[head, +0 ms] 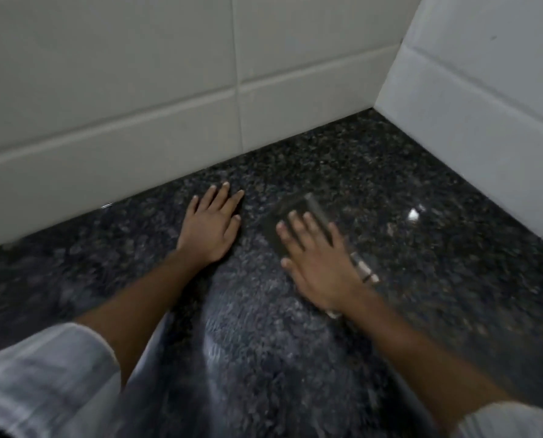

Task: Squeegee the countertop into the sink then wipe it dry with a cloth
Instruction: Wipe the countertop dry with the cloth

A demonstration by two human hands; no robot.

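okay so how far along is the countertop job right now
Done: cannot tell; blur hides any water on the dark granite countertop.
In hand: the right hand presses a blurred dark pad-like tool flat, near the tiled corner; the left hand rests open beside it.
Left: no sink or cloth shows, so draining and drying look undone.
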